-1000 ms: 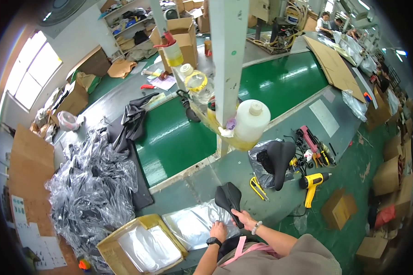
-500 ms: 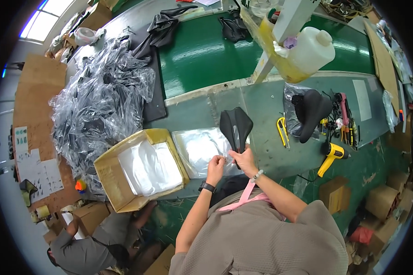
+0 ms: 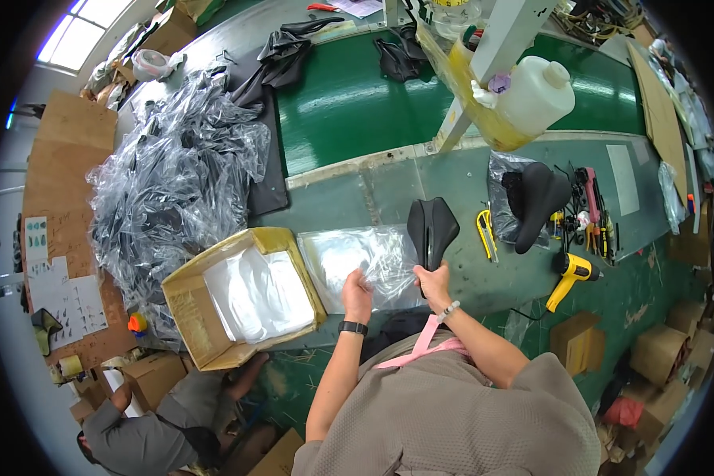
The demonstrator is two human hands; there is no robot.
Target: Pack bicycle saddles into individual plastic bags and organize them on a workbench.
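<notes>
My right hand (image 3: 434,284) is closed round the narrow nose of a black bicycle saddle (image 3: 432,226), its wide end pointing away from me. Clear plastic bags (image 3: 333,258) lie flat on the bench, left of the saddle. One crinkled clear plastic bag (image 3: 394,274) stretches between my two hands, its right edge reaching my right fingers. My left hand (image 3: 358,293), a dark band at its wrist, is closed with thumb and fingers together at this bag. Its grip is partly hidden.
Left of the bags stands an open carton (image 3: 313,289) holding clear plastic sheets. Beyond it rises a heap of plastic-wrapped items (image 3: 170,190). To the right lie a yellow cutter (image 3: 486,236), another saddle (image 3: 543,202) and a yellow heat gun (image 3: 571,278). A person (image 3: 151,420) crouches lower left.
My right hand has moved right with the saddle. My left hand has shifted left, so the hands are farther apart, with crinkled plastic spread between them.
</notes>
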